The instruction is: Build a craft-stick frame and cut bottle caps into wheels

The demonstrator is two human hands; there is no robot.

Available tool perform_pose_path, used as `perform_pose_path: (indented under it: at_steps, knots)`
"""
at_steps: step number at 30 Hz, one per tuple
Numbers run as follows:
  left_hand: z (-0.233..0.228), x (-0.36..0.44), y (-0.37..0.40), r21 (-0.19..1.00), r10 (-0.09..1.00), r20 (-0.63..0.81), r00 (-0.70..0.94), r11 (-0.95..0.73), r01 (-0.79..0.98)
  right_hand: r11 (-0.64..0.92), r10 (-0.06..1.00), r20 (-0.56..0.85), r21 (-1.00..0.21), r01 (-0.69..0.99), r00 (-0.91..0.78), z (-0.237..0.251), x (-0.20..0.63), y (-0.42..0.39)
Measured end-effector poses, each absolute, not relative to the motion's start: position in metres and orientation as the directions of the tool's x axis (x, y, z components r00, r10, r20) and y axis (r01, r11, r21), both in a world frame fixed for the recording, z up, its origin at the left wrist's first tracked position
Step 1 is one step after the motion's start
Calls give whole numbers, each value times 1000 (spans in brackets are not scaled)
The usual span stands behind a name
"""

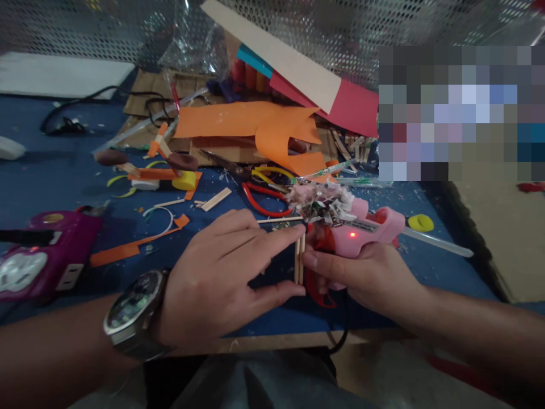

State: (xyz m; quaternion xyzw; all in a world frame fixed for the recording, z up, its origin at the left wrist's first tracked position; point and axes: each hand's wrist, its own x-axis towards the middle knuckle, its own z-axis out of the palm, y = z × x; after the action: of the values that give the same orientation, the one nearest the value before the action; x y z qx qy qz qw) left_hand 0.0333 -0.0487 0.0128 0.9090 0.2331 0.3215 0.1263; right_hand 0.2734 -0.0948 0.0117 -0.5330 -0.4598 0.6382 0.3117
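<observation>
My left hand (225,264), with a watch (135,309) on its wrist, grips a short stack of thin wooden sticks (299,264) between thumb and forefinger. From the other side, the thumb and fingers of my right hand (374,275) pinch the same sticks. Right behind that hand is a pink glue gun (369,233) with a lit red light; a clear glue stick (443,241) pokes out of its back. Whether the hand also touches the gun is hidden. Fluffy pink and grey scraps (321,199) cover the gun's front. Another thin stick (279,220) lies beyond my left fingers.
Red-handled scissors (264,207) and a yellow-handled pair (272,173) lie past my hands. Orange paper (221,122) rests on cardboard farther back. Left are a small paper-and-stick construction (149,173) and a purple power box (46,250). A metal mesh (106,31) bounds the table's back.
</observation>
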Motion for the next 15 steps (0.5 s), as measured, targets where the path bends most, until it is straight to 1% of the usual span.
perform_pose_path:
  at_steps: [7,15]
  knots:
    - [12,33,-48,446,533,505,679,-835,323,-394,884,-367,-918,-38,-291,9,273,-94]
    - [10,35,-46,539,572,503,648,-793,283,-403,888,-362,-910,-100,-283,10,271,-94]
